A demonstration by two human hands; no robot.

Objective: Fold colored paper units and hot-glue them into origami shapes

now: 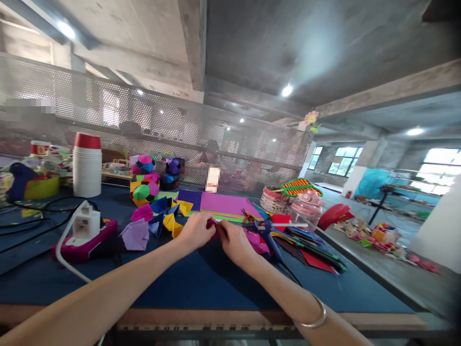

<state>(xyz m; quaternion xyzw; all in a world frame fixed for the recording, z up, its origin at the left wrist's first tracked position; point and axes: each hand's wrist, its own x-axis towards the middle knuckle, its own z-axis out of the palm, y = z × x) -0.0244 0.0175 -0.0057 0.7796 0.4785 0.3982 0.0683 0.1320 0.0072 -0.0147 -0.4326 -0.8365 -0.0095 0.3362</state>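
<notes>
Both my hands meet over the blue table and pinch one small magenta folded paper piece between them. My left hand grips its left end, and my right hand grips its right end. My right wrist wears a silver bangle. Just left of my left hand lie several folded paper units in purple, blue, yellow and pink. A stack of coloured paper sheets lies beyond my hands. A blue glue gun rests just right of my right hand.
Colourful paper balls stand at the back, with a stack of white cups to their left. A power strip with a white plug and cables lies at left. A clear jar, baskets and loose sheets sit at right. A perforated metal screen backs the table.
</notes>
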